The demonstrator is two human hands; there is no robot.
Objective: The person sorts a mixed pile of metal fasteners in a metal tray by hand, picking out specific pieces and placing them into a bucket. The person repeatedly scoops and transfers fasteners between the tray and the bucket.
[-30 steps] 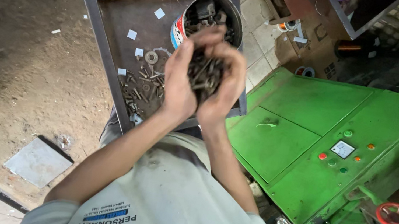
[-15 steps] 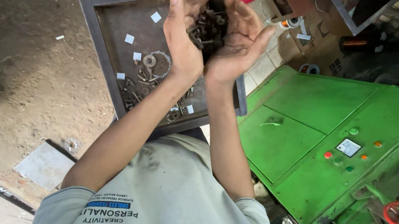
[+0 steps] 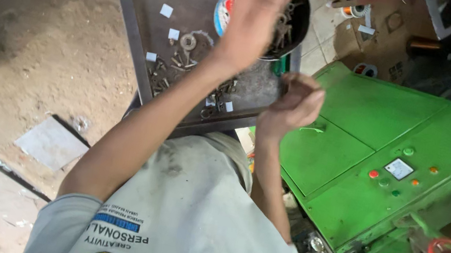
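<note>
Left hand point(image 3: 257, 15) hovers open over the tin can point(image 3: 294, 18) of screws in the metal tray point(image 3: 133, 18); right hand point(image 3: 298, 102) curls loosely, apparently empty, at the tray's edge. Screws: small, heavy, slippery, best scooped.

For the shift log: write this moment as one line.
left hand: over tin can of bolts | right hand: closed, at tray edge | loose bolts: on tray | green machine: beside
</note>
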